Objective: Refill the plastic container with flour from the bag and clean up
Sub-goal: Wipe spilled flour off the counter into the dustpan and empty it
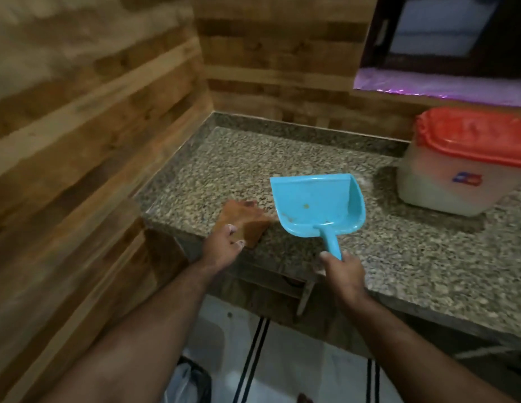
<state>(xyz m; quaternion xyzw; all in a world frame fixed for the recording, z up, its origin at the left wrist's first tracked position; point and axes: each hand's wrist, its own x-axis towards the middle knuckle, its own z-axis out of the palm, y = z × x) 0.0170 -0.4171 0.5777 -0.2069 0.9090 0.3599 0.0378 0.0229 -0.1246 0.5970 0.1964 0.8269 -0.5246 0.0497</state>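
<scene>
A blue plastic dustpan (314,205) lies on the speckled granite counter (399,257), its open mouth facing away from me. My right hand (345,269) grips its handle at the counter's front edge. My left hand (224,245) holds a brown cloth (244,221) pressed flat on the counter just left of the dustpan. The plastic container (457,175), translucent with a red lid on it, stands at the right by the back wall. A faint white dusting of flour (362,181) shows between dustpan and container. The flour bag is not in view.
Wood-panelled walls (93,126) close the counter's left and back sides. A window sill with purple sheeting (442,85) runs above the container. Below the counter are a white tiled floor (297,359) with black stripes and a dark bag (189,382).
</scene>
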